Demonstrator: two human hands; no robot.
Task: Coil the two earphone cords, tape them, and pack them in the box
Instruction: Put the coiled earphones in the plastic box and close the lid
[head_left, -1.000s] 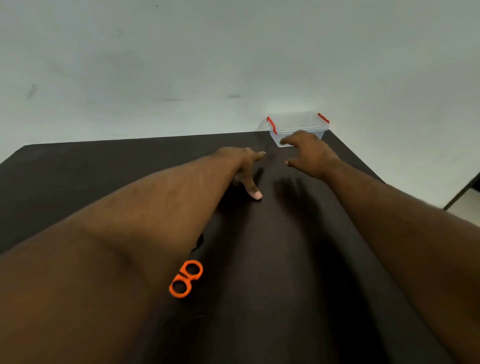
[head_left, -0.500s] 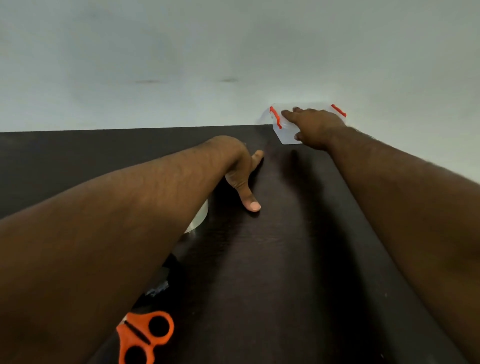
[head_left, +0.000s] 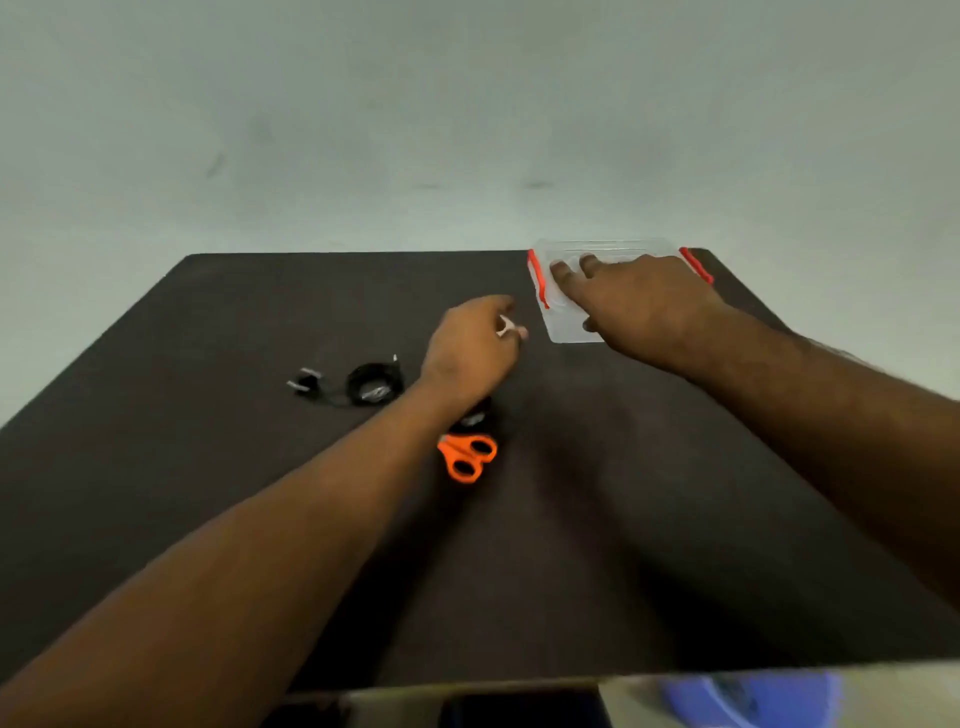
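head view, one frame. dark table (head_left: 649, 519), wall behind.

progress, as judged: one earphone coil (head_left: 375, 383) lies wound on the table toward the far left of centre, a pale patch on it that may be tape, though blur keeps this uncertain; its loose end (head_left: 305, 383), plug or buds, lies just beside it to the left. a second dark bundle (head_left: 474, 415) shows only in part behind the left forearm, touching or just beyond the scissors; whether it is the other cord or the tape roll cannot be told. neither is in the box. coiling looks largely done; packing is left.

box (head_left: 571, 330): one, clear plastic, lid on, at the far right corner of the table, two red clips at its short sides.

right hand (head_left: 631, 306): fingers spread flat on the box lid, pressing or steadying it, not clamped around anything.

left hand (head_left: 475, 345): above the table just left of the box, fingers curled together with a small white scrap at the fingertips, possibly tape; what it grips cannot be told for sure.

scissors (head_left: 467, 454): one pair, orange handles, near the table's centre.

count: boxes 1; scissors 1; coils plainly seen 1; doubtful bundle 1; hands 2.
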